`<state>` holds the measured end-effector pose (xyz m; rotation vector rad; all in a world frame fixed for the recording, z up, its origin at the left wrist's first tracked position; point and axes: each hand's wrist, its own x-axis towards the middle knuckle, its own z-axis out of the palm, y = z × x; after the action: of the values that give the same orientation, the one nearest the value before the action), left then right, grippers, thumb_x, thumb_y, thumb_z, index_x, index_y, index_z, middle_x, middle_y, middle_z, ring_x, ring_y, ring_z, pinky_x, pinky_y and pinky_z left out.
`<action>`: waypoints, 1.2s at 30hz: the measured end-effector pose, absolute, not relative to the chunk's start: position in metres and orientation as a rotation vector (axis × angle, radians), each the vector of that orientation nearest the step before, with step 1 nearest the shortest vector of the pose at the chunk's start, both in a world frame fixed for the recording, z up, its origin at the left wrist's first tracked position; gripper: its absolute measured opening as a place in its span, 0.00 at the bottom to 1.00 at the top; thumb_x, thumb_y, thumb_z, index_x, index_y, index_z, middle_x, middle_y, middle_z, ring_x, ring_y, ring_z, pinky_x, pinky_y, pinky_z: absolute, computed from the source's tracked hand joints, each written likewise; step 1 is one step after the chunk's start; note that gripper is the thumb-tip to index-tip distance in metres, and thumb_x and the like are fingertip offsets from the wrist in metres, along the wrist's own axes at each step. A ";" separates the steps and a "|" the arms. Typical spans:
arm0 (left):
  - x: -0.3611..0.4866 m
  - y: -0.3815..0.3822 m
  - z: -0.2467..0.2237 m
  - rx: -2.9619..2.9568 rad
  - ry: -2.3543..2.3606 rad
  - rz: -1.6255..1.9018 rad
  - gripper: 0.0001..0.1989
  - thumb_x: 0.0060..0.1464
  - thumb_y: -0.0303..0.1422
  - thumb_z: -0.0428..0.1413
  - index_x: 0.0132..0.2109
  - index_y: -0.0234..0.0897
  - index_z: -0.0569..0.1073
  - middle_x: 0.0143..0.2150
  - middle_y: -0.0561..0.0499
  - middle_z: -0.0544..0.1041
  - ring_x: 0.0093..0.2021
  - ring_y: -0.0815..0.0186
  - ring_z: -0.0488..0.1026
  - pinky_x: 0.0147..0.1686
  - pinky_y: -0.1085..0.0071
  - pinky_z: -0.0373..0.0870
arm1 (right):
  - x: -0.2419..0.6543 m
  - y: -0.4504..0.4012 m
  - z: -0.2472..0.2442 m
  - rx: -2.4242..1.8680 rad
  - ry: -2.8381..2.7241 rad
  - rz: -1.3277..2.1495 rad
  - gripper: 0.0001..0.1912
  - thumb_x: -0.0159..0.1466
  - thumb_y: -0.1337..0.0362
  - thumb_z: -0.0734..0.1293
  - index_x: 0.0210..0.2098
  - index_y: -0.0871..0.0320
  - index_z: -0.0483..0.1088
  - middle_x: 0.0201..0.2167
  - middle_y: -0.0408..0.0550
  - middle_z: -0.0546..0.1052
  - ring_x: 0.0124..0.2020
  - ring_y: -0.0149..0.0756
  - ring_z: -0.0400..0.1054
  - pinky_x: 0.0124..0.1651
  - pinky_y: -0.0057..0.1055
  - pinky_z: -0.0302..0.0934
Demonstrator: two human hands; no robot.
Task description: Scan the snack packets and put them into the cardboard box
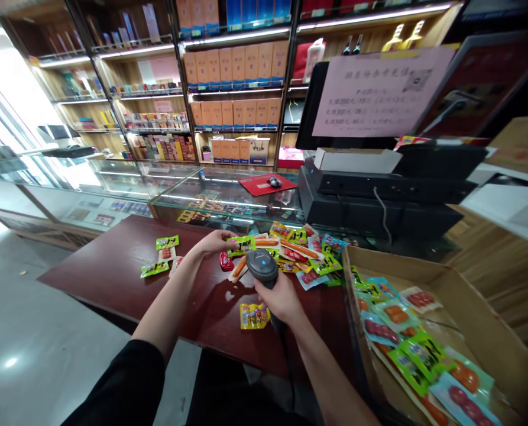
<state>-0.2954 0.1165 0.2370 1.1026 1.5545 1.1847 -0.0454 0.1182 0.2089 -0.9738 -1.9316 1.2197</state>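
Observation:
My right hand [282,297] is wrapped round the handle of a black barcode scanner [262,264], whose head points away from me over the table. My left hand [214,243] pinches the left end of a green snack packet [241,244] just beyond the scanner. Several colourful snack packets and sausages lie heaped on the right, among them a wrapped sausage [300,248]. A red packet [226,261] lies below my left fingers. Nearer to me, a yellow snack packet [253,316] rests flat beside my right hand.
A cardboard box [456,278] with several snack packets stands at the right of the dark red table [113,269]. A few packets, including a green packet [155,270], lie at the left. Behind are a glass counter [179,192], red mouse pad [252,184] and black register equipment [347,204].

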 end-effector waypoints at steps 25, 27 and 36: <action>-0.391 0.031 0.228 0.877 1.794 1.327 0.21 0.34 0.36 0.70 0.37 0.33 0.76 0.30 0.52 0.79 0.29 0.68 0.75 0.30 0.74 0.69 | -0.123 0.094 0.212 -0.828 -2.057 1.381 0.14 0.56 0.56 0.69 0.39 0.57 0.72 0.21 0.45 0.77 0.21 0.40 0.73 0.24 0.31 0.65; -0.406 0.012 0.228 0.768 1.796 1.433 0.23 0.32 0.36 0.71 0.38 0.32 0.76 0.32 0.50 0.79 0.30 0.68 0.76 0.30 0.73 0.70 | -0.137 0.088 0.211 -0.790 -2.091 1.409 0.14 0.56 0.57 0.69 0.40 0.57 0.71 0.21 0.45 0.77 0.22 0.41 0.74 0.24 0.31 0.66; -0.431 -0.021 0.224 0.491 1.746 1.780 0.27 0.32 0.32 0.73 0.41 0.29 0.74 0.37 0.45 0.79 0.33 0.66 0.77 0.36 0.69 0.76 | -0.159 0.078 0.208 -0.781 -2.124 1.611 0.15 0.56 0.56 0.68 0.39 0.56 0.67 0.21 0.42 0.75 0.15 0.36 0.69 0.18 0.29 0.63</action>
<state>-0.4306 -0.0211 0.2238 0.4908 1.7457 1.7805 -0.1589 0.0779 0.2081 -0.7809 -2.1242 1.6109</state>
